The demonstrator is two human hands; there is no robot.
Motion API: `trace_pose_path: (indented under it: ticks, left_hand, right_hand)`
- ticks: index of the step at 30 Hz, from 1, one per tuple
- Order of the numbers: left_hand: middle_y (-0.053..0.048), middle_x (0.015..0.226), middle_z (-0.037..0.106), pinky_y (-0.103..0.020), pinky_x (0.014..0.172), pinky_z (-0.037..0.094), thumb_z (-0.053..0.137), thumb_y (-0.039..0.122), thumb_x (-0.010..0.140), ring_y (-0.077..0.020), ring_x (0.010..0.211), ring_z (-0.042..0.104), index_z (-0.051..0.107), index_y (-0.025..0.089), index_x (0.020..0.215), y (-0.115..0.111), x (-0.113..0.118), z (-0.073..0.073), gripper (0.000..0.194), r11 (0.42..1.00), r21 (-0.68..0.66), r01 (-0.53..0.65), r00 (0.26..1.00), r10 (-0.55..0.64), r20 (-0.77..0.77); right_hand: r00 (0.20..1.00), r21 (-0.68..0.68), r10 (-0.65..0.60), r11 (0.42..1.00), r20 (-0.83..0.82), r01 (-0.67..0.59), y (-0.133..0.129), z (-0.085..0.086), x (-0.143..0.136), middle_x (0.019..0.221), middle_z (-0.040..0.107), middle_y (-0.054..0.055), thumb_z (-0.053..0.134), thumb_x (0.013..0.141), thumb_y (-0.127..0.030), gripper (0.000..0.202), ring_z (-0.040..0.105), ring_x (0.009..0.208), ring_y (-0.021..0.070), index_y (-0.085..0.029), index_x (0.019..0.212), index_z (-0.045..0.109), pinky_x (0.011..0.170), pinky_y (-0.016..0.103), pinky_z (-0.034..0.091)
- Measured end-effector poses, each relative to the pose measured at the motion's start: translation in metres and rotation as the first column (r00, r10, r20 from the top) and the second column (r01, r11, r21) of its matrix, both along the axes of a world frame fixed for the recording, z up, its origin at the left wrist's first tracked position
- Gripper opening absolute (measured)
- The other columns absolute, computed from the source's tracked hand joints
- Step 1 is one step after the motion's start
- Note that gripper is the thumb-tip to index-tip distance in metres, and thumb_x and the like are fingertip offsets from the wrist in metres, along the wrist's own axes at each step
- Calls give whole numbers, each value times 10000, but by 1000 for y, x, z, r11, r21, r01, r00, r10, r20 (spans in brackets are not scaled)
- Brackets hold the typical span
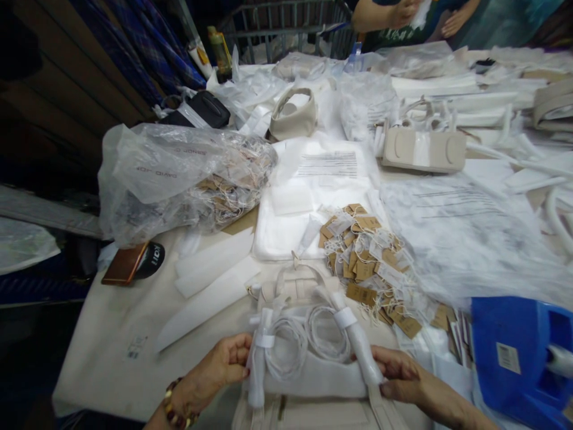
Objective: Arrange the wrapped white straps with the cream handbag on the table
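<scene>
A pale beige handbag (313,412) lies in front of me at the table's near edge, its lower part cut off by the frame. Two straps in white wrapping, the left wrapped strap (257,373) and the right wrapped strap (358,343), run along its sides. Between them sit two coiled white cords (286,347) on a sheet of white padding (313,377). With fingers curled, my left hand (228,361) pinches at the bag's left side beside the strap. My right hand (403,375) is closed around the right strap, thumb in front and fingers partly hidden behind it.
Tan paper tags (362,263) with strings lie heaped beyond the bag. White foam strips (210,298) and a brown wallet (125,263) are to the left, a blue plastic holder (514,358) to the right. Farther off are another beige bag (423,149) and a co-worker's hands (405,13).
</scene>
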State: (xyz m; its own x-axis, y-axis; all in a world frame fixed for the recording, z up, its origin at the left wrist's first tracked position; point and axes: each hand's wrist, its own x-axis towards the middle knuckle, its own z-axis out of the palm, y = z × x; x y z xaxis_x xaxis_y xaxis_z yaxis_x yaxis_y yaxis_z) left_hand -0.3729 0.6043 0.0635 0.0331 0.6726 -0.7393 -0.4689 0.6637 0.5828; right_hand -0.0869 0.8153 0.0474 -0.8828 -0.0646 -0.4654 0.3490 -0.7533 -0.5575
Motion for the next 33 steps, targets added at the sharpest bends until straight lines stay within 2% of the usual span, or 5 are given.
trace_pose_path:
  ticks: [9, 15, 22, 28, 33]
  left_hand:
    - [13, 837, 702, -304, 914, 404, 657, 44, 532, -198, 885, 609, 705, 173, 869, 10, 5, 4, 364, 972, 75, 223, 973, -218, -75]
    - [-6, 773, 703, -328, 898, 434, 699, 231, 661, -220, 832, 632, 731, 163, 848, 5, 14, 1, 201, 985, 39, 166, 978, -159, -133]
    - [-6, 704, 690, -304, 847, 459, 688, 308, 707, -211, 777, 635, 735, 169, 871, -1, 20, -1, 220, 990, 48, 129, 983, -121, -140]
    - [-2, 717, 691, -295, 837, 460, 708, 280, 681, -202, 762, 631, 740, 171, 842, -6, 21, -11, 196, 996, 60, 71, 987, -61, -147]
    - [1, 700, 690, -309, 835, 465, 715, 291, 671, -205, 756, 631, 738, 161, 824, -3, 23, -9, 202, 997, 32, 72, 988, -67, -138]
  right_hand:
    - [997, 205, 59, 976, 54, -69, 8, -7, 1, 830, 658, 24, 646, 731, -375, 307, 611, 821, 182, -198, 982, 659, 744, 255, 431]
    - [980, 856, -182, 517, 85, 22, 4, -24, -26, 846, 586, 53, 621, 692, -312, 105, 527, 828, 222, -212, 680, 650, 740, 316, 436]
    - [887, 824, -402, 565, 226, 46, -4, -54, -46, 912, 609, 68, 493, 772, -328, 265, 572, 864, 230, -175, 948, 619, 759, 333, 482]
    - [976, 967, -213, 254, 37, 19, 18, -39, -20, 974, 622, 82, 509, 823, -388, 247, 594, 912, 223, -239, 922, 681, 827, 342, 489]
    - [969, 968, -217, 241, 119, -65, 27, -33, -6, 935, 641, 71, 491, 847, -453, 287, 605, 904, 216, -246, 918, 677, 825, 341, 500]
